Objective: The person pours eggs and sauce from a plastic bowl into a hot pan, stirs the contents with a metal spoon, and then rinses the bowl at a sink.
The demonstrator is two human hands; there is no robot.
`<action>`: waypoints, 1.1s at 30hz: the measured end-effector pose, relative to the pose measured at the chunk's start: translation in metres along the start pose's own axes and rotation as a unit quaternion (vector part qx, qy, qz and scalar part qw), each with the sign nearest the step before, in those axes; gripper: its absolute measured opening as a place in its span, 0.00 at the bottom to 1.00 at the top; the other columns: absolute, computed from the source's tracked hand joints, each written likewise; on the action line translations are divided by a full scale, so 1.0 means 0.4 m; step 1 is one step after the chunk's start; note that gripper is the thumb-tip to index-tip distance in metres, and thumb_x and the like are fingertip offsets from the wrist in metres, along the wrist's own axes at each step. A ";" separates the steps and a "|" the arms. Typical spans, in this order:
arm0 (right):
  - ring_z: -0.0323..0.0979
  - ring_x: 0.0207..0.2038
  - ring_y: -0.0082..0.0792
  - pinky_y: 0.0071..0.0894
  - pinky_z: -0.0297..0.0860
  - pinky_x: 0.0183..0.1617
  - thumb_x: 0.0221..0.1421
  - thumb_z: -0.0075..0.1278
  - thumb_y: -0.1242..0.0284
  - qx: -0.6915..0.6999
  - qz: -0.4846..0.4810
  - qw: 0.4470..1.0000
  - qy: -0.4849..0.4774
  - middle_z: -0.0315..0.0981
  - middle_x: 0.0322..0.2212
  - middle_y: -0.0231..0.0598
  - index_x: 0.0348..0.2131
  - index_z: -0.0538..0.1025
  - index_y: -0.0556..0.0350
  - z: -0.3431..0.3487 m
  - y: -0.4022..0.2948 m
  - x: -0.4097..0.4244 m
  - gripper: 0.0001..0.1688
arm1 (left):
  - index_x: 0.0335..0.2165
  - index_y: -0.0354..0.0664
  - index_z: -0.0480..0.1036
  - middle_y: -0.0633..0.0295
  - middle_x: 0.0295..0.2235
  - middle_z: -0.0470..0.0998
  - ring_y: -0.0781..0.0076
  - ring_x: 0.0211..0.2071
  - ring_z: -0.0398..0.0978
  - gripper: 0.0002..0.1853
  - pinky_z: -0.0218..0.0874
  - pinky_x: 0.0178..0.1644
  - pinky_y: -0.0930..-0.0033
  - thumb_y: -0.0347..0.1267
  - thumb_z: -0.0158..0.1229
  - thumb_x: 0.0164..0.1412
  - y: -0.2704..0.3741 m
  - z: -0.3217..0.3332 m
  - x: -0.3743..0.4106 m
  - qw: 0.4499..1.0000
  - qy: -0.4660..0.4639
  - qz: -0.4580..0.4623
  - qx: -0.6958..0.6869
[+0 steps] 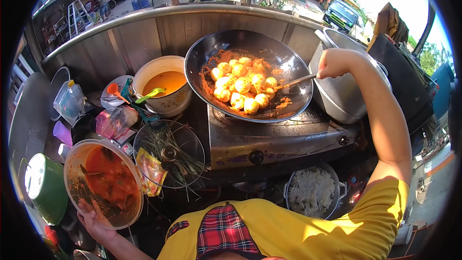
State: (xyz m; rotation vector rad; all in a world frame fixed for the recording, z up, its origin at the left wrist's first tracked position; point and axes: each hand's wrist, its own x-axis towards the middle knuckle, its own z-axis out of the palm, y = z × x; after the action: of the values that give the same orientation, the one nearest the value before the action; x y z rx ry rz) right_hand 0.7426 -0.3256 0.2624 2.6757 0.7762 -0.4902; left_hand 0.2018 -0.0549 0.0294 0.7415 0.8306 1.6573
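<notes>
My right hand [334,64] grips the handle of a metal spatula [297,80], whose blade end lies among the eggs in a large dark wok [288,59]. Peeled whole eggs [242,85] coated in orange-red paste are heaped in the wok's middle. The wok sits on a steel gas stove [274,141]. At the lower left, my left hand [94,220] holds a translucent plastic tub [104,184] by its lower side, fingers seen through the wall. The tub is tilted and holds red sauce [112,177] with dark pieces in it.
Left of the wok stands an enamel pot [168,105] of orange liquid with a green ladle [149,95]. A glass lid [169,152] lies over green stalks. A tall aluminium pot [335,94] stands at the right. Below the stove is a pot of rice [312,191]. A metal wall [137,36] runs behind.
</notes>
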 end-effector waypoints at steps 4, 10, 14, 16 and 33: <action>0.71 0.27 0.38 0.34 0.66 0.33 0.45 0.50 0.61 0.021 -0.140 0.987 0.077 0.73 0.22 0.43 0.28 0.78 0.54 0.104 0.017 0.071 0.16 | 0.41 0.34 0.58 0.56 0.46 0.67 0.67 0.54 0.59 0.24 0.47 0.58 0.57 0.21 0.44 0.37 0.001 -0.014 0.003 1.000 0.001 -0.003 -0.003; 0.71 0.31 0.43 0.36 0.66 0.37 0.46 0.47 0.60 0.045 -0.172 0.958 0.224 0.73 0.25 0.44 0.29 0.77 0.52 0.178 -0.038 0.103 0.16 | 0.41 0.34 0.58 0.58 0.45 0.67 0.67 0.54 0.59 0.25 0.47 0.58 0.56 0.21 0.44 0.38 0.019 0.002 0.000 1.000 -0.023 -0.005 -0.001; 0.71 0.30 0.43 0.38 0.66 0.35 0.47 0.47 0.61 0.007 -0.159 0.949 0.273 0.73 0.24 0.42 0.29 0.76 0.49 0.174 -0.038 0.018 0.14 | 0.41 0.34 0.58 0.59 0.45 0.67 0.66 0.54 0.59 0.25 0.47 0.58 0.56 0.20 0.43 0.38 0.017 0.010 -0.001 1.000 -0.026 0.006 -0.008; 0.71 0.30 0.43 0.39 0.66 0.34 0.47 0.47 0.62 -0.017 -0.147 0.947 0.284 0.73 0.23 0.42 0.28 0.76 0.49 0.166 -0.034 -0.033 0.12 | 0.41 0.34 0.58 0.59 0.45 0.67 0.66 0.54 0.59 0.25 0.47 0.58 0.56 0.20 0.43 0.37 0.018 0.011 -0.002 1.000 -0.029 0.010 -0.004; 0.69 0.27 0.45 0.41 0.64 0.31 0.48 0.47 0.68 -0.143 -0.069 0.894 0.418 0.70 0.22 0.42 0.32 0.74 0.50 0.098 -0.027 -0.231 0.10 | 0.40 0.34 0.59 0.58 0.45 0.67 0.65 0.54 0.59 0.24 0.47 0.57 0.55 0.18 0.43 0.37 -0.015 0.043 0.009 1.000 -0.019 -0.010 -0.022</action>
State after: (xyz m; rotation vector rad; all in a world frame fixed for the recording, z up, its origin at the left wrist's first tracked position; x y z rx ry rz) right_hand 0.6539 -0.3735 0.2627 2.4918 1.1397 0.7643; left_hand 0.2183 -0.0477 0.0344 0.7289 0.7699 1.6339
